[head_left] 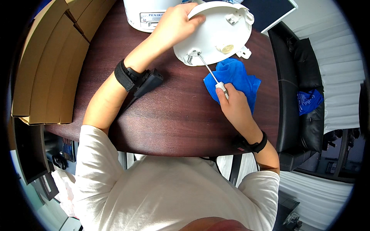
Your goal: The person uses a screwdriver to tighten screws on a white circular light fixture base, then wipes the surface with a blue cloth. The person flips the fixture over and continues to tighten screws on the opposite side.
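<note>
My left hand [176,24] grips the upper left rim of a white oval plastic lid [216,29], thumb over its inner face. The lid is tilted up, with small fittings and a round cream-coloured part [227,49] on that face. Wrapped around the pale handle of a screwdriver [208,69], my right hand [236,104] holds its metal shaft angled up to the lid. The tip meets a small recessed fitting [194,53] near the lid's lower edge. A crumpled blue cloth [246,82] lies on the table beneath the screwdriver and right hand.
Behind my left hand stands a white appliance [133,15] on the dark wood table [165,123]. Brown cardboard boxes [50,73] line the left side. A black sofa [289,104] with a blue bag [309,102] is at the right. Black straps circle both wrists.
</note>
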`<state>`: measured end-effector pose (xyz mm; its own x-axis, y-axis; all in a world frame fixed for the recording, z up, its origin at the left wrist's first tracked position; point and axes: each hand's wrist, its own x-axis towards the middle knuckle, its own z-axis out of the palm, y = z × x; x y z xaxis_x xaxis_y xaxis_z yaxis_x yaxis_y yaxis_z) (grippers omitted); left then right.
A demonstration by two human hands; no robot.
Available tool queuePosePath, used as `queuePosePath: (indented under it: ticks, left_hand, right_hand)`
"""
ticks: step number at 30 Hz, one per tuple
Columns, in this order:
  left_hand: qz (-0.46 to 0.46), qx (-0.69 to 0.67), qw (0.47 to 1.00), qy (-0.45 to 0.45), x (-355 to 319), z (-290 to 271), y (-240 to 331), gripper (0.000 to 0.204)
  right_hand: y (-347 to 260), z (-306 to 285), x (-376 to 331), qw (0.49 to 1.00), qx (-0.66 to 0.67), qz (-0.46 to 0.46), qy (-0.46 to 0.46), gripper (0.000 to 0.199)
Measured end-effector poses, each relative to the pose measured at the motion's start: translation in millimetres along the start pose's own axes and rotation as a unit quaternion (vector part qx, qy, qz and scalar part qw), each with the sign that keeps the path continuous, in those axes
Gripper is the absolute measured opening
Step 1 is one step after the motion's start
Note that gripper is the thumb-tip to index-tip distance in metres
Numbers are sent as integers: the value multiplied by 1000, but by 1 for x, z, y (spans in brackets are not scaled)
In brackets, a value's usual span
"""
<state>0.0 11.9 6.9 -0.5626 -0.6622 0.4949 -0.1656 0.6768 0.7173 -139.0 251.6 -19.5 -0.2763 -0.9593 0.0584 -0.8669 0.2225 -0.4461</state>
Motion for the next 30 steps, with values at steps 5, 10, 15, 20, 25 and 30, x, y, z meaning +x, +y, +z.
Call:
queuePosePath:
  ticks: [5,10,15,20,25,30]
  left_hand:
    - [-5,-10,1000,-2,0,0,-2,22]
    - [-10,-14,1000,0,0,-1,-1,22]
    - [-16,-11,1000,-8,0,-1,1,22]
    - [-15,-14,1000,-1,0,-1,1,23]
    - [-28,4,1000,1,-1,0,3,23]
    - [7,16,1000,3,-3,3,8,21]
  right_hand:
    - [3,3,0,1000,-4,-20,19,31]
    - [1,1,1,1000,3,3,0,31]
    - [2,0,1,1000,5,-3,5,32]
    - [2,1,2,1000,9,7,-4,33]
    - [5,3,4,1000,0,-7,0,34]
    - [11,14,3,981,149,81,-94,36]
